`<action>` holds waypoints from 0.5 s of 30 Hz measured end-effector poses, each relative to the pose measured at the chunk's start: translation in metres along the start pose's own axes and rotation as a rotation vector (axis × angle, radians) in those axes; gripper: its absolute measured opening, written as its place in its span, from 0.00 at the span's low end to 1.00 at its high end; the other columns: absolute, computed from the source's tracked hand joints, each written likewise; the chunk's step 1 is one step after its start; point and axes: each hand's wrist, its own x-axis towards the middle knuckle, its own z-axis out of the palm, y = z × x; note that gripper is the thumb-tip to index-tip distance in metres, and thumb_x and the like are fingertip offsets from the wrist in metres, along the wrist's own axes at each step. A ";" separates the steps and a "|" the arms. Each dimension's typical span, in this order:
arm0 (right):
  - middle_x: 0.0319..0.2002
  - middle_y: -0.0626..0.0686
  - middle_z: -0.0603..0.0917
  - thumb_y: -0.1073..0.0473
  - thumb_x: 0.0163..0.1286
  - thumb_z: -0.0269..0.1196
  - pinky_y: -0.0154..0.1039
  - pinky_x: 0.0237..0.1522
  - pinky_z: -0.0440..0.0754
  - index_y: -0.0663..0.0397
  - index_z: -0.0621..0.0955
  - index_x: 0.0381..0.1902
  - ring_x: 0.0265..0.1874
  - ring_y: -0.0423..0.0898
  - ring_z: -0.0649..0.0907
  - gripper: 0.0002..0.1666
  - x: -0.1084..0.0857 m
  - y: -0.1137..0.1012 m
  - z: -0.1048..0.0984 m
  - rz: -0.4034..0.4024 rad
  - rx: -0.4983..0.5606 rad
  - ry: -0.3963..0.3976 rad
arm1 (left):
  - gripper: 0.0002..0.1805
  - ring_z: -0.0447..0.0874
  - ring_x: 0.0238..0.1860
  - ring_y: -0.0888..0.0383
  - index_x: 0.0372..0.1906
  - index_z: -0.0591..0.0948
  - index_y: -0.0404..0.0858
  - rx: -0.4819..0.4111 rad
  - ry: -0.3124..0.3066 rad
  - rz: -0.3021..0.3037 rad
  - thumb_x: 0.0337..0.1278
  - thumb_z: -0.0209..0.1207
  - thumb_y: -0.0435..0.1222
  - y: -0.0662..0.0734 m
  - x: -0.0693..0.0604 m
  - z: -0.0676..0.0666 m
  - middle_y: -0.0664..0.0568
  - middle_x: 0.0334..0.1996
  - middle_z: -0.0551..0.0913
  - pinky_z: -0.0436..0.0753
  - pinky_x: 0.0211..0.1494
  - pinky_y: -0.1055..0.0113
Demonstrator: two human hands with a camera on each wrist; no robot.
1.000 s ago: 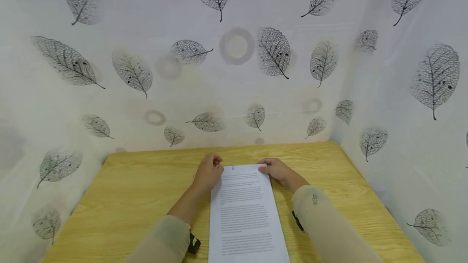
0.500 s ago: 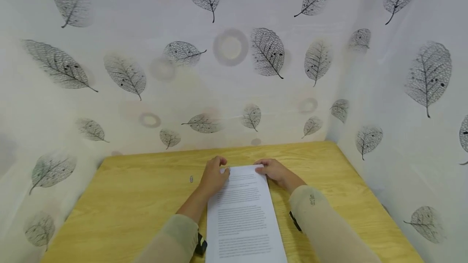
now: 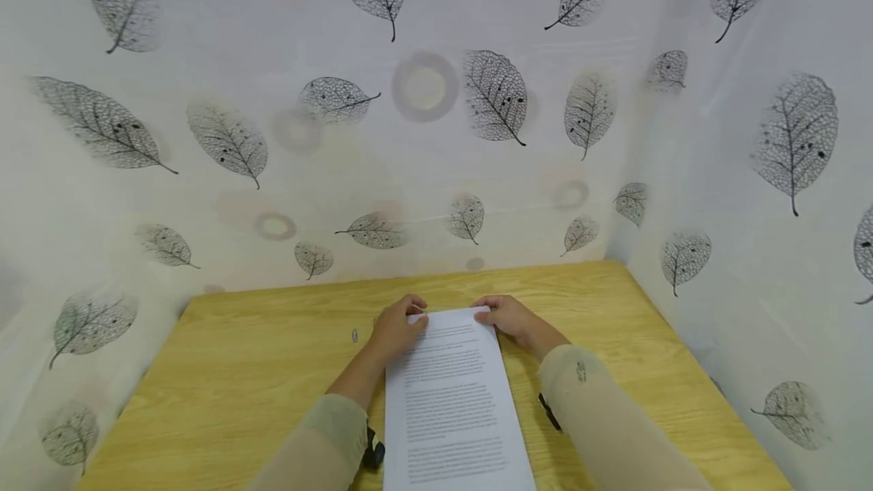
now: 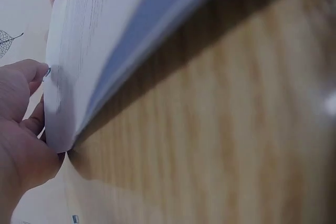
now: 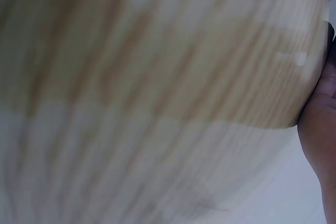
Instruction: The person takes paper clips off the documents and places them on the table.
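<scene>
A stack of printed paper sheets (image 3: 453,400) lies lengthwise on the wooden table. At its upper left corner my left hand (image 3: 398,330) pinches a small paper clip (image 4: 48,72) at the top edge; the left wrist view shows the thumb tip on the clip and fingers behind the sheets. My right hand (image 3: 513,320) grips the upper right corner, thumb on top and fingers underneath. In the right wrist view only part of the right hand (image 5: 320,129) shows, at the right edge. The clip on the sheets is hidden in the head view.
Another paper clip (image 3: 355,335) lies on the wooden table (image 3: 266,370), left of my left hand. A white leaf-patterned curtain (image 3: 423,157) stands behind the table and along both sides.
My left hand has moved right along the top edge, over the clip that showed there, and now pinches it. The loose clip has come into full view. My right hand keeps its grip.
</scene>
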 end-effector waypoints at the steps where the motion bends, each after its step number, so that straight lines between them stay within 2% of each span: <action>1: 0.57 0.61 0.90 0.65 0.79 0.65 0.33 0.45 0.84 0.63 0.85 0.62 0.44 0.43 0.87 0.17 0.000 0.000 0.000 0.001 -0.001 0.003 | 0.10 0.87 0.62 0.43 0.53 0.84 0.45 -0.008 -0.004 -0.004 0.71 0.67 0.39 0.000 0.000 0.000 0.46 0.55 0.91 0.78 0.71 0.42; 6: 0.57 0.61 0.90 0.65 0.79 0.65 0.33 0.45 0.83 0.64 0.85 0.62 0.43 0.43 0.86 0.17 -0.002 -0.001 0.002 -0.003 -0.002 0.007 | 0.07 0.86 0.63 0.42 0.50 0.85 0.45 -0.055 -0.007 -0.020 0.71 0.67 0.38 0.001 -0.003 -0.003 0.46 0.55 0.92 0.73 0.75 0.39; 11: 0.56 0.61 0.90 0.66 0.79 0.64 0.33 0.44 0.84 0.64 0.85 0.61 0.42 0.42 0.87 0.16 -0.004 -0.003 0.001 0.007 0.020 -0.002 | 0.08 0.85 0.66 0.41 0.51 0.83 0.47 -0.036 -0.018 -0.026 0.73 0.67 0.40 -0.001 -0.003 -0.003 0.47 0.57 0.91 0.62 0.78 0.34; 15: 0.56 0.61 0.90 0.66 0.80 0.64 0.33 0.44 0.84 0.64 0.85 0.61 0.42 0.43 0.87 0.16 -0.005 -0.004 0.001 0.011 0.027 -0.007 | 0.08 0.84 0.66 0.40 0.51 0.82 0.47 -0.028 -0.035 -0.026 0.74 0.66 0.40 -0.001 -0.002 -0.003 0.47 0.58 0.91 0.60 0.76 0.35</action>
